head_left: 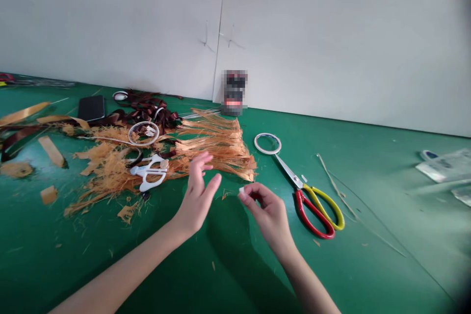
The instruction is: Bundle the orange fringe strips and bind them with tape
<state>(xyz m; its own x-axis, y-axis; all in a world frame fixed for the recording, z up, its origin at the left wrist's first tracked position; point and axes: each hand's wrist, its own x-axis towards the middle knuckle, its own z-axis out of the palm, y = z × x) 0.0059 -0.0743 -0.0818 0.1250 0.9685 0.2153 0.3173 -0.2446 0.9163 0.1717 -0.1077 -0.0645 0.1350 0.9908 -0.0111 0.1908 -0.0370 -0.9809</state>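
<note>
- White scrap (241,190), probably a bit of tape but too small to be sure of, sits at the tips of the right thumb and forefinger, to the left of the red-and-yellow-handled scissors (299,184).
- Right hand (267,206) is just left of those scissors, raised over the table, thumb and forefinger pinched on the scrap, the other fingers curled.
- Left hand (195,198) is farther left of the scissors, loosely open, thumb apart from the fingers.
- Red-and-yellow-handled scissors lie flat on the green table (386,142), blades together and pointing away from the person.
- White tape roll (263,152) lies flat just beyond the scissors' blade tips.
- Frayed golden ribbon strips (221,144) lie side by side to the left of the scissors, past the left hand's fingers, fringed ends toward the roll.
- White-handled scissors (142,170) lie well left of the red-and-yellow pair, among loose golden fibres (110,169).
- Second tape roll (144,144) rests beyond the white-handled scissors, also well left of the landmark pair.
- Dark brown ribbon (143,103) is heaped beyond that roll, farther off to the left of the big scissors.
- Pale strand (336,189) trails to the right of the big scissors.
- Clear plastic packet (447,166) lies farther right of them.
</note>
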